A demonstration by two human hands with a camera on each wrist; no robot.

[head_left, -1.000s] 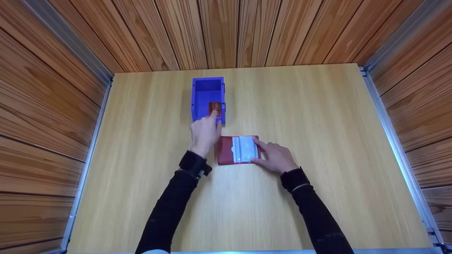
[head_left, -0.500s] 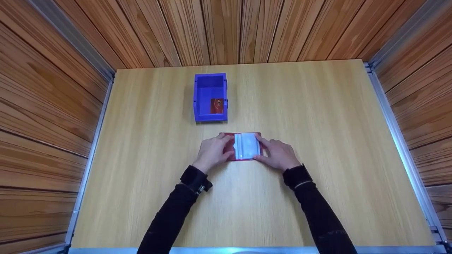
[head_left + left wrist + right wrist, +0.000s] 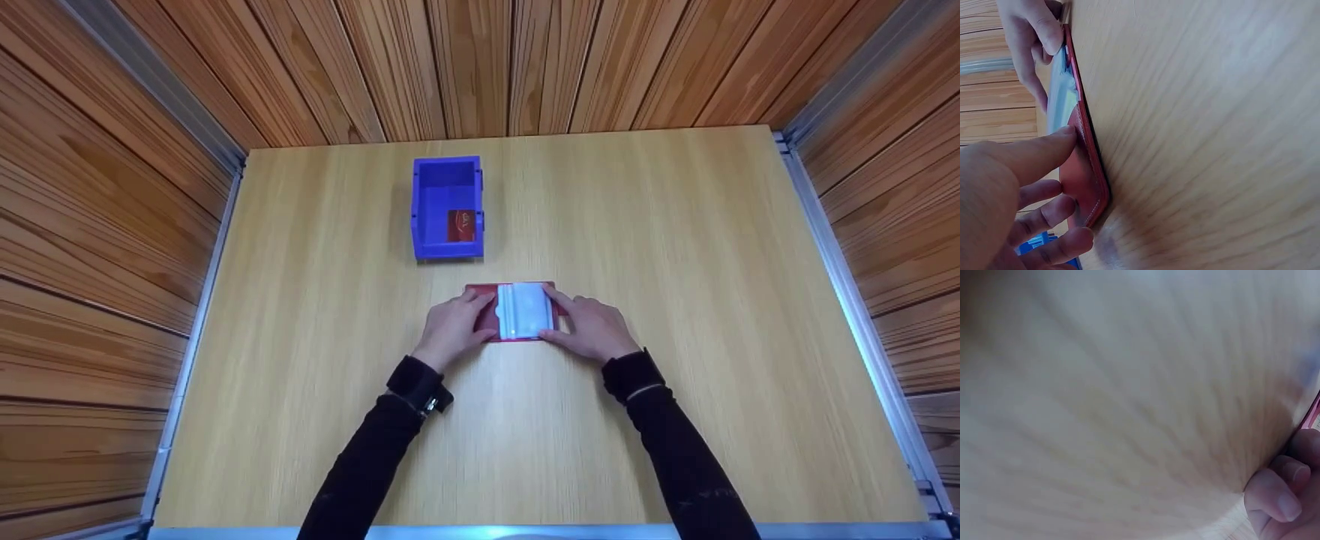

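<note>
A red card holder [image 3: 487,319] lies spread open on the table, its clear plastic sleeves [image 3: 526,310] uppermost on the right half. My left hand [image 3: 450,326] holds the left cover, thumb at the near edge and index finger at the far edge. In the left wrist view, that thumb [image 3: 1053,149] touches the red cover [image 3: 1081,185] while the other fingers curl by its end. My right hand [image 3: 592,326] grips the right end, thumb and index finger at opposite edges of the sleeves. Curled fingers of that hand [image 3: 1278,495] show in the right wrist view.
A blue plastic bin [image 3: 448,250] stands behind the card holder, slightly to the left. Inside it lies a dark red card [image 3: 460,225] with pale lettering. Wooden plank walls [image 3: 472,67] and metal rails [image 3: 196,330] border the table.
My left hand has come back from the card in the bin to the card holder's left cover. My right hand has stayed at the right end.
</note>
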